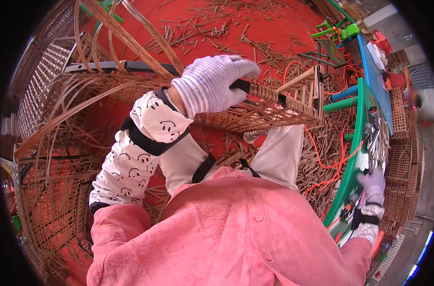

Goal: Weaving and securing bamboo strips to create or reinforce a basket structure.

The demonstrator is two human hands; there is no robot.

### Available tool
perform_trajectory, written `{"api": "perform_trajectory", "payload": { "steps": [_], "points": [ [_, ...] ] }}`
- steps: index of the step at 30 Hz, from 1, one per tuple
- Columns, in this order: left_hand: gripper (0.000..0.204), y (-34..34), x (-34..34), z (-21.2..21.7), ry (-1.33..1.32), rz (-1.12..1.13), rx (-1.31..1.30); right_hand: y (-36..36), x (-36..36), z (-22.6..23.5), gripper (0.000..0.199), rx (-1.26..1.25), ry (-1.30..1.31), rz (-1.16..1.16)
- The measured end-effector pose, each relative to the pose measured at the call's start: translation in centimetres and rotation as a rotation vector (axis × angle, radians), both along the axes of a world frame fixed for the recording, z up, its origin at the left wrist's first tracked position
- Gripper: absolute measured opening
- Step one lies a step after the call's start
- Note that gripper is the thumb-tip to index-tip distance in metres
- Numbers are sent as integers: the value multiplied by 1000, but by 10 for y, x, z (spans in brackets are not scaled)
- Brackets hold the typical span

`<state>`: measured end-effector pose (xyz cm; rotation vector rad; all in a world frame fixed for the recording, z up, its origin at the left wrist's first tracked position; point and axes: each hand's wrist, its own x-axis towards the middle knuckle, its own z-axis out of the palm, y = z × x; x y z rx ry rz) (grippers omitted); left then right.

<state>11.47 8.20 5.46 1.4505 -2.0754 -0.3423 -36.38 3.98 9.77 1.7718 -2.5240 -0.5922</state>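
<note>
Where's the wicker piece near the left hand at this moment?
In the head view, the wicker piece spans the upper middle, just above the white trousers in the picture, with the left hand at its top rim.

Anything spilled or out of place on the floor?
Yes: scrap strips litter the red floor, thick beside the green bench, and an orange cord loops loosely over them. Looks untidy, possibly a snag risk.

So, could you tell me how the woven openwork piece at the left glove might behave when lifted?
The woven openwork piece is probably light for its size, given its many gaps. It seems fairly stiff, as its wrapped rim runs nearly straight.
</note>
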Motion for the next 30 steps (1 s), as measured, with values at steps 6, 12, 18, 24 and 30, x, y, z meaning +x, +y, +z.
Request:
{"api": "perform_trajectory", "payload": {
  "steps": [6, 12, 18, 24, 30],
  "points": [
    [34, -1, -3, -3, -228, 68, 53, 56, -132, -72, 54, -78, 57, -12],
    [37, -17, -10, -16, -296, 62, -184, -24, 14, -106, 72, -223, -1114, 369],
    [35, -6, 3, -18, -332, 83, -219, -33, 215, -129, 57, -14, -1937, 392],
    [36, -30, -4, -23, -365, 120, -291, -71, 210, -136, 32, -90, -1831, 356],
    [28, -59, -40, -14, -266, 106, -425, -100, 175, -111, 24, -183, -1854, 360]
  ]
}}
